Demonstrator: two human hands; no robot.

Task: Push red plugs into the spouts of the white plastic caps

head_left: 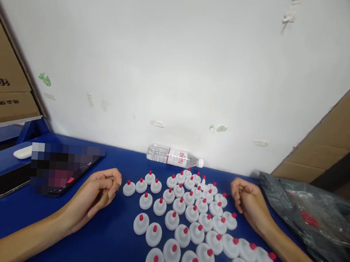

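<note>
My left hand (103, 190) rests on its side on the blue table, left of a spread of small white caps. Its fingers are loosely bent and somewhat apart, and I see nothing in them. On the other side of the spread, my right hand (249, 200) lies with its fingers curled in, and no object shows in it. Between the hands stand many white dome-shaped caps (172, 220) with red tips pointing up. They sit loosely at left and packed closer toward the right and front. One narrower white nozzle with a red tip (203, 181) stands among the back ones.
A clear bottle (173, 156) lies against the white wall (179, 67). At left are a phone (6, 181), a partly blurred tablet (84, 166) and a white object (23, 152). A grey plastic bag (310, 212) lies at right. Cardboard (9, 71) stands at the far left.
</note>
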